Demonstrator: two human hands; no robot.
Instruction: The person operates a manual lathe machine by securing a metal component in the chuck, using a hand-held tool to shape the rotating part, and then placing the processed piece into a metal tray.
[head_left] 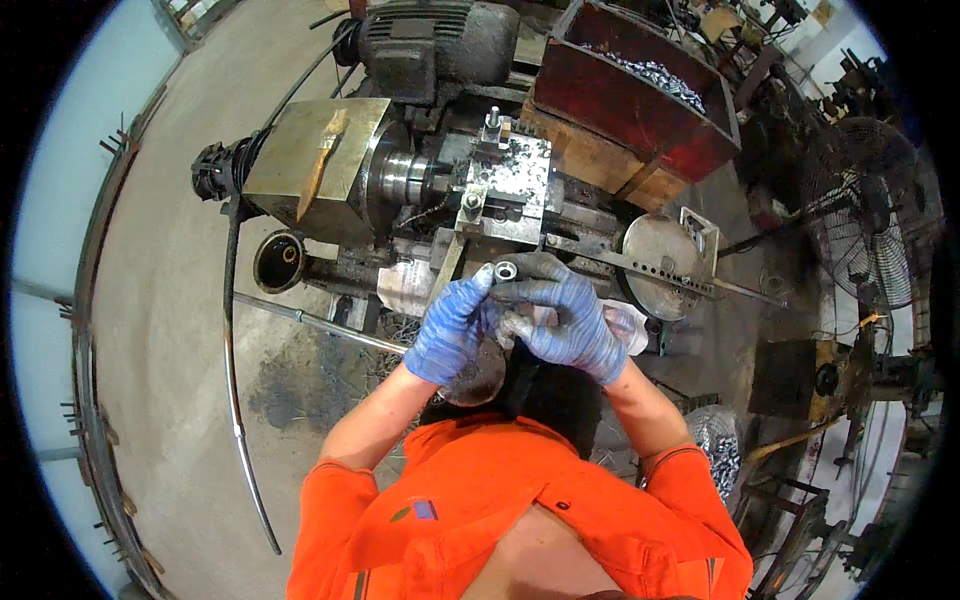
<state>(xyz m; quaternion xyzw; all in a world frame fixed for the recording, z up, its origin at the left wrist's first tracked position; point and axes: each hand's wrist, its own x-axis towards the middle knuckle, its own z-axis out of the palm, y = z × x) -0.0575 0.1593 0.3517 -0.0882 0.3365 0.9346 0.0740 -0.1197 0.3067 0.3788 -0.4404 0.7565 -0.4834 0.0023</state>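
Observation:
A small round metal ring (505,271), with a hole through its middle, is pinched between both hands in front of the lathe. My left hand (452,322), in a blue streaked glove, has its thumb and fingertips closed at the ring's left side. From the right, my right hand (568,318), in a matching glove with grey-soiled fingers, closes round the ring. Several fingertips are hidden behind the hands. Just beyond them lies the lathe's tool slide (520,185), scattered with metal chips. The metal spindle collet (405,180) sits to its left.
A brush (316,178) lies on the headstock box (280,150), with a motor (440,50) behind. A red bin (630,105) of metal pieces stands far right. At the right are a round plate (660,262), a fan (860,215) and a basket (738,450) of parts. A long rod (235,400) slants at left.

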